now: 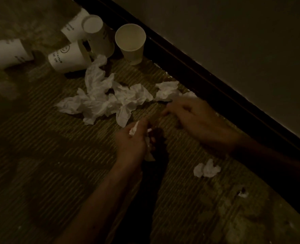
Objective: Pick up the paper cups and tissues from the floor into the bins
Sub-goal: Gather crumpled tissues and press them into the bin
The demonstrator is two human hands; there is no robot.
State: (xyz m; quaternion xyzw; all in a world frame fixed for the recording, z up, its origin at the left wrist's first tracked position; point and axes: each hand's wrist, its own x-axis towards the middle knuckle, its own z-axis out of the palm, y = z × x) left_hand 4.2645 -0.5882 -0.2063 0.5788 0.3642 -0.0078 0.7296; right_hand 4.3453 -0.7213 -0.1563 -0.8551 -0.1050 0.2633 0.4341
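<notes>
Left hand (133, 143): fingers curled round a tissue wad (133, 130); white paper shows both above and below the fist. This hand is taken.

Right hand (195, 118): palm down, low over the carpet (57, 155). Fingers (172, 110) loosely bent and pointing left and far, nothing visible in them. The hand is blurred, so I cannot tell whether it touches the carpet.

Deciding relation: the skirting tissue (168, 88) lies just far of the right fingertips, close against the skirting board (216, 88). The right hand is the nearer and the free one, so a short reach away from the body should meet it.

Tissue heap (108, 101): left of the right hand, far of the left. Its long axis runs left to right, with 1 arm trailing far toward the cups. Its near tail ends just beside the left knuckles.

Further out: a small tissue ball (207, 169) near and right, under the right forearm's line, and a scrap (243, 194) nearer still.

Paper cups (68, 59): 5 at far left, well apart from both hands. 1 upright cup (130, 44) stands by the skirting board; the others lie or tilt.

No bin in view. Most of the job looks undone.
</notes>
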